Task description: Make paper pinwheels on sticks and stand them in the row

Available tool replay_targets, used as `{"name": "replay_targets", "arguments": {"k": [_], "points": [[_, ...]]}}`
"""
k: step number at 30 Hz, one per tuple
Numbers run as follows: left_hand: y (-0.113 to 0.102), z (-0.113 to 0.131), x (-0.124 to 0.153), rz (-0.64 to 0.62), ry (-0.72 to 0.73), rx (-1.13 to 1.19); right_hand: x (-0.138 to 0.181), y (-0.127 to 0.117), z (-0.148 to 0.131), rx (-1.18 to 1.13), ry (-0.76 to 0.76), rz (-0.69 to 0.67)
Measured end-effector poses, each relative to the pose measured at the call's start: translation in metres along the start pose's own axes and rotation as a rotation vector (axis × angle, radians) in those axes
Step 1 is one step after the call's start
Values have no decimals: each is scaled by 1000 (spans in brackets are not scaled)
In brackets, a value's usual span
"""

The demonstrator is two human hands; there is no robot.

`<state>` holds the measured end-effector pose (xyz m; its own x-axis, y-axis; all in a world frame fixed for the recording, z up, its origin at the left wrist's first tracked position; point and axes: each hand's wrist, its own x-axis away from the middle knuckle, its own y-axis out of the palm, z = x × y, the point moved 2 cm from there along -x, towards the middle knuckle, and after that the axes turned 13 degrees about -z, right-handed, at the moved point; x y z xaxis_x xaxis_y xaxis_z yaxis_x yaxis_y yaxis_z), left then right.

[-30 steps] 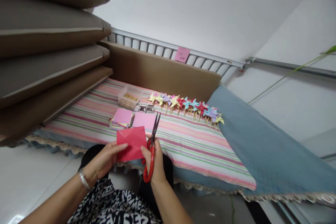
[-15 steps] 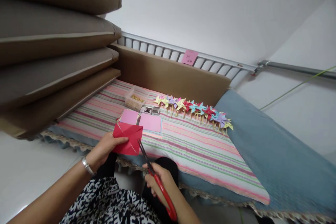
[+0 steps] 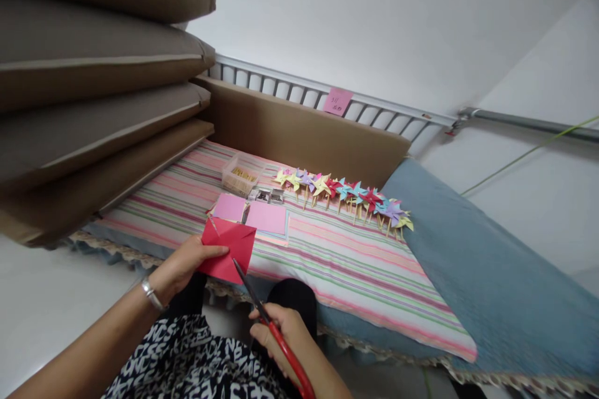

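Left hand [image 3: 189,258] and right hand [image 3: 292,327] are positioned at the near edge of the striped cloth [image 3: 346,262]; pinwheels [image 3: 344,189] line its far side, presumably out of the way; scissors [image 3: 286,346], gripped by the right hand, point toward the far left; red paper [image 3: 239,244], overlapped by one blade, is pinched at its left edge by the left hand, apparently leaving the right side accessible.

Matt red paper [image 3: 236,240]; metal-bladed scissors [image 3: 253,295] with smooth, plastic-looking red handles [image 3: 291,355]; striped cloth [image 3: 369,283].
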<state>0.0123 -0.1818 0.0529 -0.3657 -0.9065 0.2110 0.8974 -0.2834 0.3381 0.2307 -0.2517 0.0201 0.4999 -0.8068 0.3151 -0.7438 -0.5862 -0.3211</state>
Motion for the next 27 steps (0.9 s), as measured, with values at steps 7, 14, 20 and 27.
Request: {"name": "replay_targets", "arguments": {"k": [7,14,20,27], "points": [[3,0,0,-8,-15,-1,-1,-1,-3,14,-17,-16],[5,2,0,7,-33,7,-1,0,-4,9,8,-16],[8,4,2,0,-28,15,-1,0,-4,22,-11,-13],[6,4,0,11,-31,-2,-3,2,1,22,9,-3]]}}
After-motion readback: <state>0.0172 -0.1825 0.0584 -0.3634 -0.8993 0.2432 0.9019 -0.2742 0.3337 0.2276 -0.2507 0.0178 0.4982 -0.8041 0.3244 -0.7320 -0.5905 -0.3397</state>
